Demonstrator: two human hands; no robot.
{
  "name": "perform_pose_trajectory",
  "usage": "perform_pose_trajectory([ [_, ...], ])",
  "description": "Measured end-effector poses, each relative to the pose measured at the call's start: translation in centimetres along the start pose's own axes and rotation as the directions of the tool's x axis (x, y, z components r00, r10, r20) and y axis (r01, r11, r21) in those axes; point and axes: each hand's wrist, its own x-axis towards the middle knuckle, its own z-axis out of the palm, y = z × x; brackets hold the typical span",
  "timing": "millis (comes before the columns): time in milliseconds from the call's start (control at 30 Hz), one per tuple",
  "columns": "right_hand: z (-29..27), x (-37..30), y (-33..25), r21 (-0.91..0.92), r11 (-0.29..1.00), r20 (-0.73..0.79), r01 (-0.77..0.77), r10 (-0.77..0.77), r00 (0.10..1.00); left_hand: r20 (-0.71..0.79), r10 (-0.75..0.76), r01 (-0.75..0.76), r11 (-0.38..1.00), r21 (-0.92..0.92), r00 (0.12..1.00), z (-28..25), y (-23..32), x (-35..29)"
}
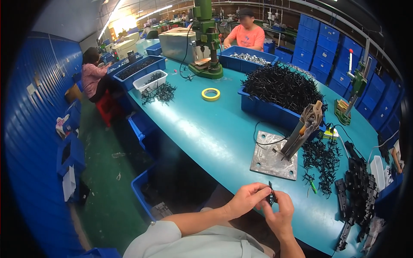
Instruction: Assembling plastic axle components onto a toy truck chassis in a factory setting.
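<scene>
Between my two hands, just over the near edge of the teal table (189,129), is a small black plastic part (270,195). My left hand (248,199) pinches it between thumb and fingers from the left. From the right, the fingers of my right hand (279,211) close on the same part; its lower portion is hidden by them. Just beyond my hands lies a square metal plate (269,165) with corner holes, a tilted post (301,129) wrapped in tape and cloth rising from it. Right of the plate lies a loose pile of black branched plastic parts (322,161).
A heaped blue bin (266,105) of black parts stands beyond the plate. Yellow tape roll (211,94), green drill press (209,51) and white tray (140,84) sit farther off. Black strips (357,193) lie right. Two co-workers (247,34) sit at the table's far side and left.
</scene>
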Motion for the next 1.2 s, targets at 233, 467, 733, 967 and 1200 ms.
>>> perform_pose_trajectory([
  [233, -0.2, -0.8, 1.8, 0.731, 0.527, 0.112, -0.433, 0.533, 0.839, 0.084, 0.498, -0.414, 0.602, 0.683, 0.863, -0.9, -0.9, 1.3],
  [467, -0.1, 0.4, 2.7, 0.672, 0.570, 0.113, -0.473, 0.552, 0.826, 0.019, -0.216, 0.217, 0.972, -0.090, 0.976, -1.4, -1.7, 2.6],
  [733, -0.4, 1.6, 5.1, 0.765, 0.190, 0.392, -0.615, 0.621, 0.679, 0.008, -0.245, 0.241, 0.943, -0.228, 0.969, -2.8, -1.8, 4.3],
  [967, -1.0, 1.6, 5.8, 0.770, 0.134, 0.436, -0.624, 0.603, 0.668, 0.012, -0.256, 0.251, 0.938, -0.239, 0.967, -2.6, -1.7, 5.6],
  [1200, -0.4, 2.7, 7.1, 0.774, 0.109, 0.442, -0.624, 0.613, 0.655, -0.025, -0.237, 0.222, 0.941, -0.256, 0.971, -3.1, -2.1, 7.9],
])
